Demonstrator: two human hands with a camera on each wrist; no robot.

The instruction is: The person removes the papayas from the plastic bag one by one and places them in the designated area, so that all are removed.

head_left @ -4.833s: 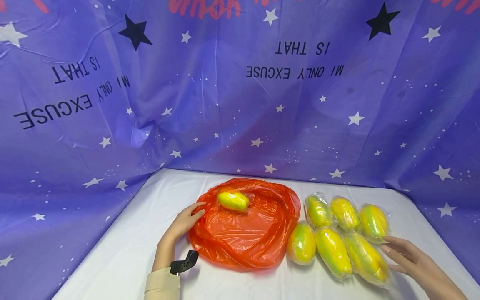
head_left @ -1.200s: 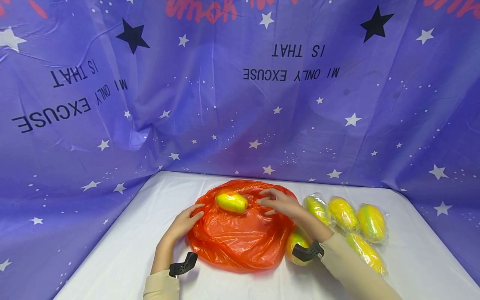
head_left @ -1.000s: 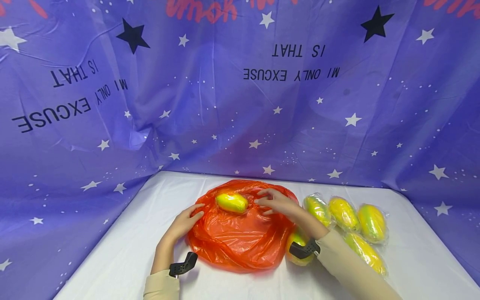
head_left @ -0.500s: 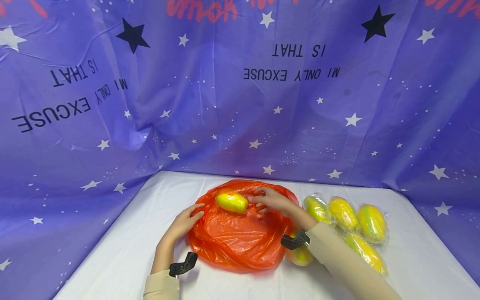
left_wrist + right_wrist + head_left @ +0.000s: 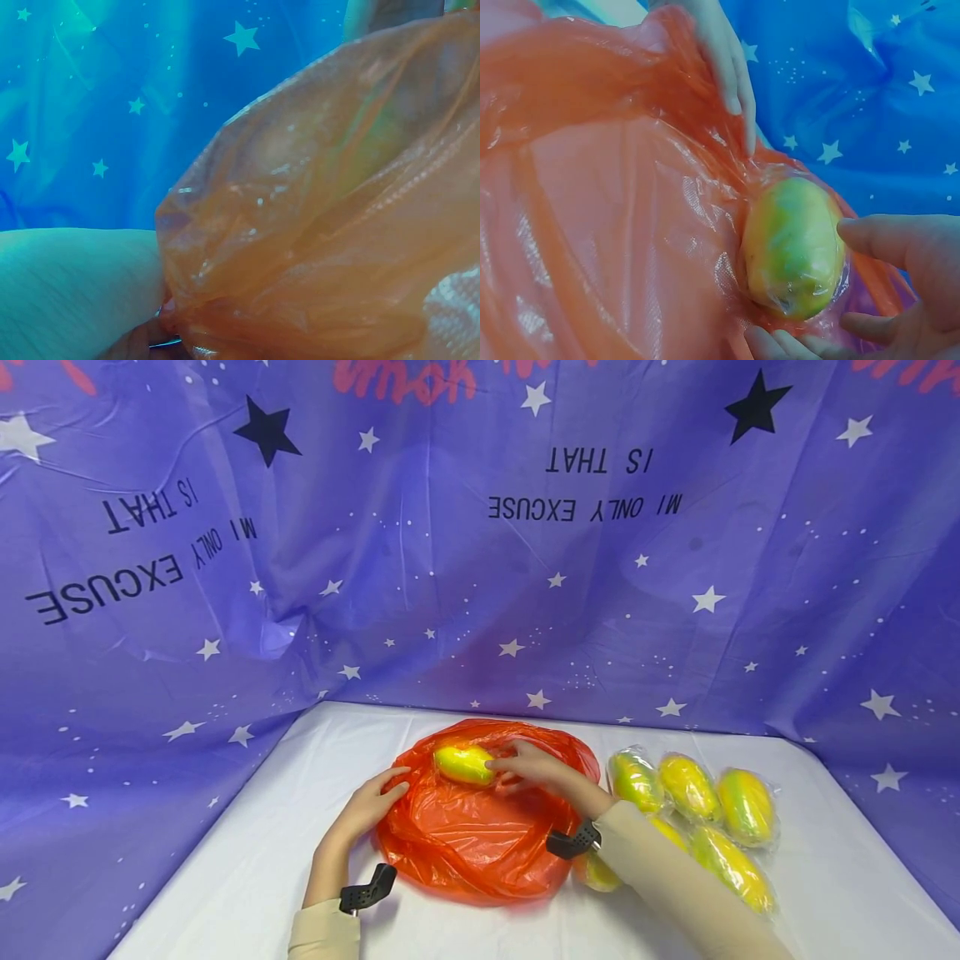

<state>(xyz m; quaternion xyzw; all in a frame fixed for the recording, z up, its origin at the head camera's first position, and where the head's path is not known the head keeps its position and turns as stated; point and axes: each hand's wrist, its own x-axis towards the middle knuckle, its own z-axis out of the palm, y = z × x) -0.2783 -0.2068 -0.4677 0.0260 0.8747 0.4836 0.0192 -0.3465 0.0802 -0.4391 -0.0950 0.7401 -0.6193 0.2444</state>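
Note:
A yellow-green mango [image 5: 462, 764] in clear wrap lies inside the spread red plastic bag [image 5: 480, 827], at its back left. My right hand [image 5: 528, 768] reaches over the bag from the right, its fingertips right at the mango's near end. In the right wrist view, that hand's thumb and fingers [image 5: 877, 240] stand spread beside the mango [image 5: 793, 247], not curled round it. My left hand [image 5: 367, 806] rests on the bag's left rim with fingers extended; the right wrist view shows them lying along the red film. Bag film [image 5: 300, 210] fills much of the left wrist view.
Several more wrapped mangoes [image 5: 688, 787] stand in two rows right of the bag, the front ones partly hidden by my right sleeve [image 5: 675, 885]. A white cloth [image 5: 247, 852] covers the table. A purple star-printed curtain [image 5: 450, 543] hangs behind it.
From the mangoes at the right, my right hand has come over the bag, then edged left to the mango inside. My left hand keeps its place on the rim.

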